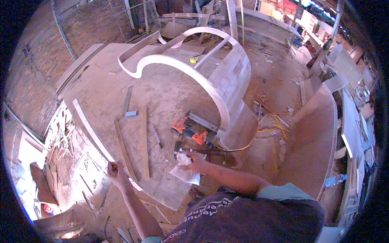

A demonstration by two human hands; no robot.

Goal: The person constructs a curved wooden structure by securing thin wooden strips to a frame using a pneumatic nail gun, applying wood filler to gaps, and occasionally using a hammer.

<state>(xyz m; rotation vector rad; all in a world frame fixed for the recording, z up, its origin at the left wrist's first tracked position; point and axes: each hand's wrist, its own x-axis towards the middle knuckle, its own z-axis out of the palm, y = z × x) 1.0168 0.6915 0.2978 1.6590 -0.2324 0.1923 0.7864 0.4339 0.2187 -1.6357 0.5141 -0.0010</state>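
A: colours on that power tool?
B: orange and black. Tape measure's yellow, hose orangey-yellow.
A: and the curved strip?
B: pale whitish, same as the crumpled bundle. Shirt's dark with white lettering, sleeve pale green.

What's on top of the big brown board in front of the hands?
On the brown board lie an orange tool and thin wood strips. The curved frame hides part of it; whatever is under the white bundle in the right hand is covered too.
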